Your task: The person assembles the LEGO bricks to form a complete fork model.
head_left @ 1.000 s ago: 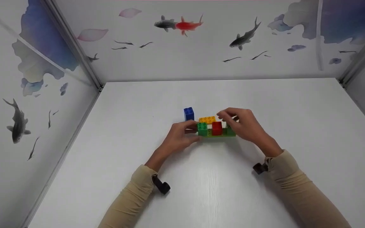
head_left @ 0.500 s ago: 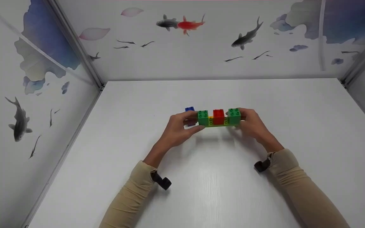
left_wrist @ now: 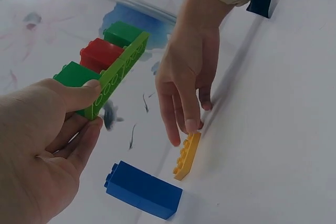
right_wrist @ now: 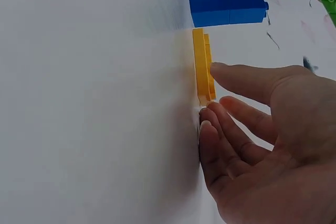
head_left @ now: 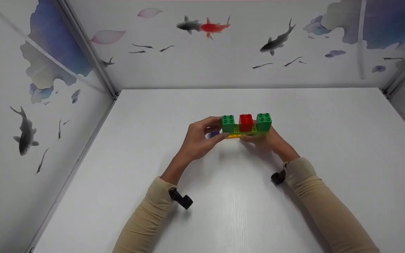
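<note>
My left hand [head_left: 200,140] grips one end of a toy-brick assembly, thumb on one side and fingers on the other, and holds it up off the table. The assembly has a light green strip [left_wrist: 116,76] with a green brick [head_left: 228,123], a red brick [head_left: 245,123] and another green brick [head_left: 264,122] on top. Lower down, my right hand [right_wrist: 283,129] reaches to a flat yellow brick [right_wrist: 201,66] lying on the table. Its thumb tip is right at the studs and its loosely bent fingers are by the brick's end. The head view mostly hides this behind the assembly.
A tall blue brick [left_wrist: 144,190] stands on the white table [head_left: 230,196] close to the yellow brick, partly behind my left hand in the head view. White walls [head_left: 223,70] printed with fish enclose the table at the back and sides.
The left hand has lifted the assembly off the table and away from me. My right hand has let go of its right end and moved down beneath it to the yellow brick.
</note>
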{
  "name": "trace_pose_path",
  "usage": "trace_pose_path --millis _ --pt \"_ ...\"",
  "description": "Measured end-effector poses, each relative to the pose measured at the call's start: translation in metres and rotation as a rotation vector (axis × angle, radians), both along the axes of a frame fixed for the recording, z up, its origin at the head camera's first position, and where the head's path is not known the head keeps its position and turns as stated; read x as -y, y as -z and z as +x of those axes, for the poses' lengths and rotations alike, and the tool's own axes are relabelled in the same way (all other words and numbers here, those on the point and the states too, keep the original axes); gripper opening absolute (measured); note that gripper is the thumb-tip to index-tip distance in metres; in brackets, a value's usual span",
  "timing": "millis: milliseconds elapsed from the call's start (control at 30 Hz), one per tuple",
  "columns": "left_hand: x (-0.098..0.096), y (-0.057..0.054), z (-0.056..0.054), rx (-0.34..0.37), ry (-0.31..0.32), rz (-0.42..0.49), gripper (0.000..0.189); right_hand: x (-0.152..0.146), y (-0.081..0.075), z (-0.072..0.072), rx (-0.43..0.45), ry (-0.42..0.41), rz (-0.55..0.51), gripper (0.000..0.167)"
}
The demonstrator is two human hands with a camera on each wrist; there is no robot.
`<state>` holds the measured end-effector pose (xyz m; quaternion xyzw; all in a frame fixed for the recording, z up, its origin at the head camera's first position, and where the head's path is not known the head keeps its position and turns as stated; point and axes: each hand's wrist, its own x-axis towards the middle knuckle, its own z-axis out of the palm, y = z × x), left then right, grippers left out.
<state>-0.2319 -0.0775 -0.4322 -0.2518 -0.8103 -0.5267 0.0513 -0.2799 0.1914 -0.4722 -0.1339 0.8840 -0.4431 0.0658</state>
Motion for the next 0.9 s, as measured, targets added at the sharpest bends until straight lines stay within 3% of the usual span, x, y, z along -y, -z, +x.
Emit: trace_pose_path --millis 300,500,733,900 --pt "-0.001 -0.003 -0.001 0.002 0.015 0.014 0.044 0.003 -0.003 -0.006 0.141 0.064 0.029 0.061" --pt "-0.003 0.0 -0.002 -0.003 0.027 0.036 0.045 0.003 0.001 -0.005 0.119 0.049 0.023 0.052" --pt "-0.002 0.002 -0.001 0.01 0.027 0.064 0.045 -0.006 0.002 -0.001 0.047 0.004 -0.017 0.06" --pt "-0.002 0.003 -0.001 0.015 0.025 0.083 0.044 -0.019 0.001 0.007 0.033 -0.014 0.043 0.053"
